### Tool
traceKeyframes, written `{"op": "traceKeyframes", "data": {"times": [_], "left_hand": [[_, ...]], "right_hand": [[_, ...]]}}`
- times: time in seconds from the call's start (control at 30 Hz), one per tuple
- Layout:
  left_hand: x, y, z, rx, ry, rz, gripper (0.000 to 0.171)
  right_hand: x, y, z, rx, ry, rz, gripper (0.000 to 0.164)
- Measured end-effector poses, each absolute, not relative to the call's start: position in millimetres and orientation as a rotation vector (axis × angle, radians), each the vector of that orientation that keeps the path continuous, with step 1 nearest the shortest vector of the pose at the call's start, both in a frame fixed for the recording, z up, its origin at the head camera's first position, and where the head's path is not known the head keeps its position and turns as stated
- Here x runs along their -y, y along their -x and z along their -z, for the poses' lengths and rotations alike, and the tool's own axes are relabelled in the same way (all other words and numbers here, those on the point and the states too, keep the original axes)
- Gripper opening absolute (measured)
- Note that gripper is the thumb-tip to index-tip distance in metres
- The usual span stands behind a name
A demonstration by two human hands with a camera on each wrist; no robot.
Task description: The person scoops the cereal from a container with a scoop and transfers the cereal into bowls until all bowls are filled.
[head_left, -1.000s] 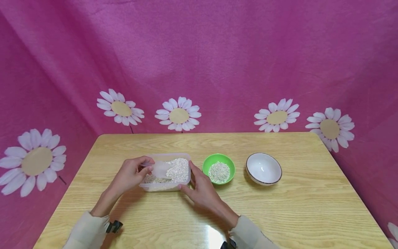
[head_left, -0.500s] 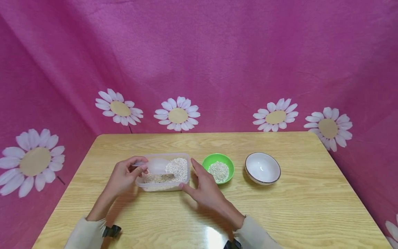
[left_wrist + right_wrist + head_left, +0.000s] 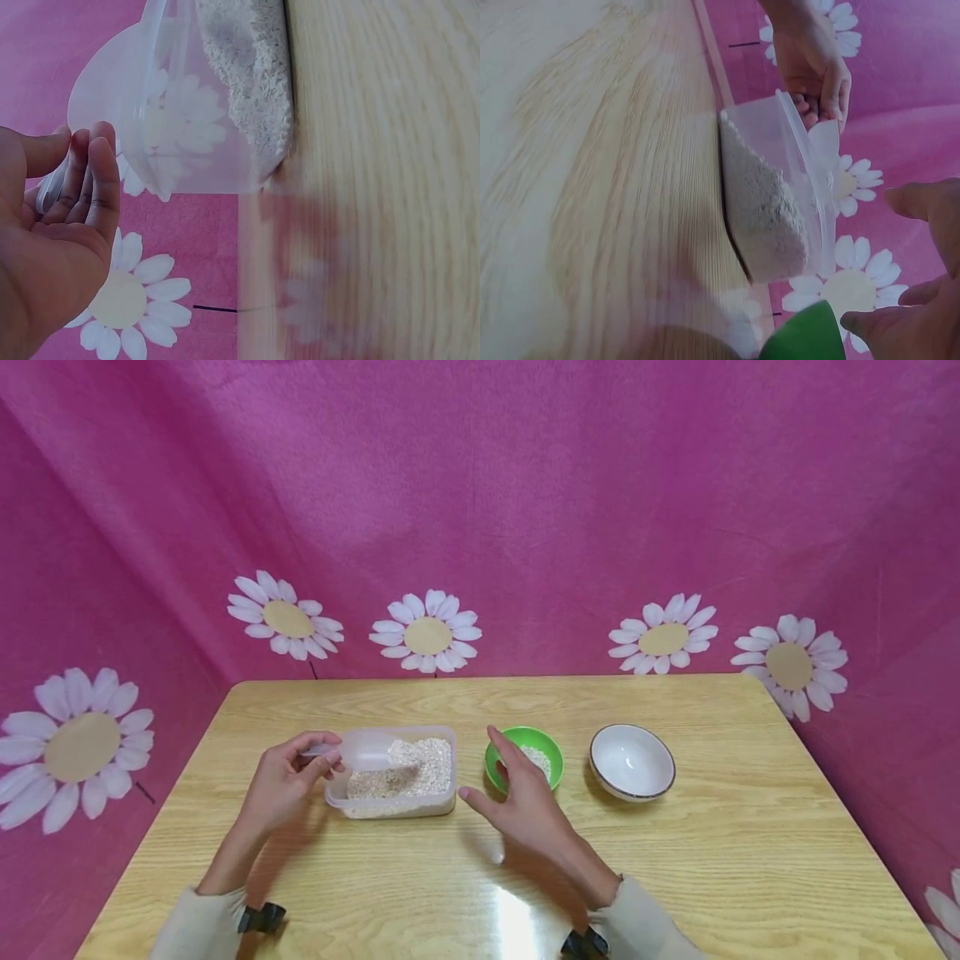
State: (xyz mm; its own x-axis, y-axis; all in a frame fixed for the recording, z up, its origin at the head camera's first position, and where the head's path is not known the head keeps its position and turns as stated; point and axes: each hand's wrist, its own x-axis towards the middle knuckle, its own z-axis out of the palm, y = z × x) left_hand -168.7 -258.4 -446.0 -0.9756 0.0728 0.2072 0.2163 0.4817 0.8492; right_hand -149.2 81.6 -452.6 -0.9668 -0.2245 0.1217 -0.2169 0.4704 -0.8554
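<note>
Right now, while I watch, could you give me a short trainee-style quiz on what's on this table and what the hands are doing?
1. Which hand is holding the scoop?
2. True or false: the right hand is touching the plastic container.
3. Fill in the blank: pale flakes lie in the plastic container and in the ____ bowl.

Key:
1. The left hand.
2. False; a gap shows between them.
3. Green.

Curtained booth — pink daisy drapes (image 3: 525, 510); wooden table (image 3: 720, 860)
</note>
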Motion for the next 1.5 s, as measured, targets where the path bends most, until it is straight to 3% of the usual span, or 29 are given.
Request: {"op": "traceKeyframes", "data": {"times": [0.57,1.5], "left_hand": [[248,177,438,2.447,0.341,1.626,0.018],[153,213,434,2.584,0.500,1.726,0.017]], "right_hand": [[-125,151,453,-2.805,0.317,1.538,0.096],[-160,147,471,-2.812,0.198,1.422,0.096]]}}
